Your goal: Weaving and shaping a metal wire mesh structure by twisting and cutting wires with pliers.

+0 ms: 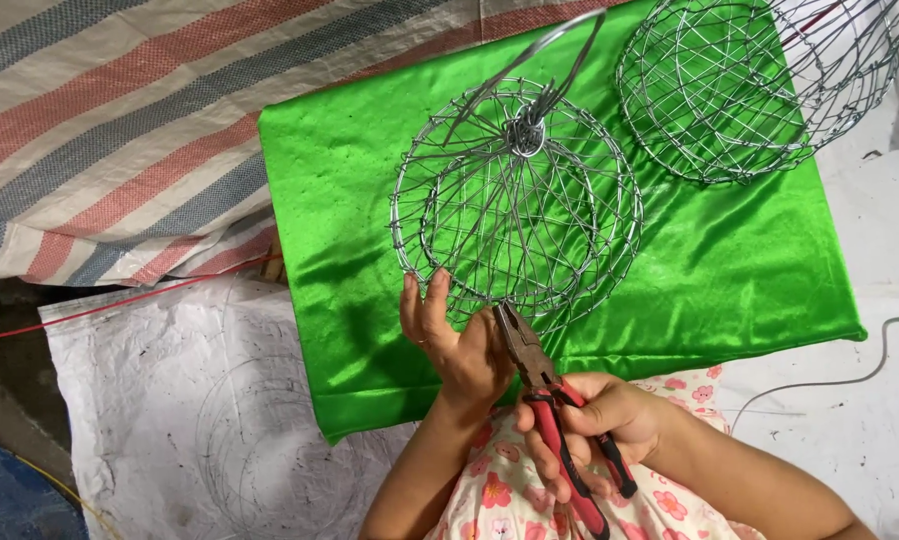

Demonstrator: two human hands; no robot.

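**Pliers at the rim of a wire basket**

A round wire basket (517, 205) lies on a green satin-covered worktop (729, 270), its spokes gathered into a knot near the far side, with a long loop of wire rising from that knot. The left hand (459, 345) rests against the near rim of the basket, fingers straight and held together, tips touching the wire. Just beside it, the right hand (599, 425) is clamped around the red and black handles of a pair of pliers (544, 385), whose nose points up at the basket's near edge, right by the left thumb; whether the nose grips a wire I cannot tell. A second wire basket (729, 90), deeper and lying on its side, sits at the far right corner of the green cloth. A striped woven sheet (109, 130) is spread to the left, and a white woven sheet (169, 400) covers the floor below it. The person's lap shows floral fabric (509, 495).
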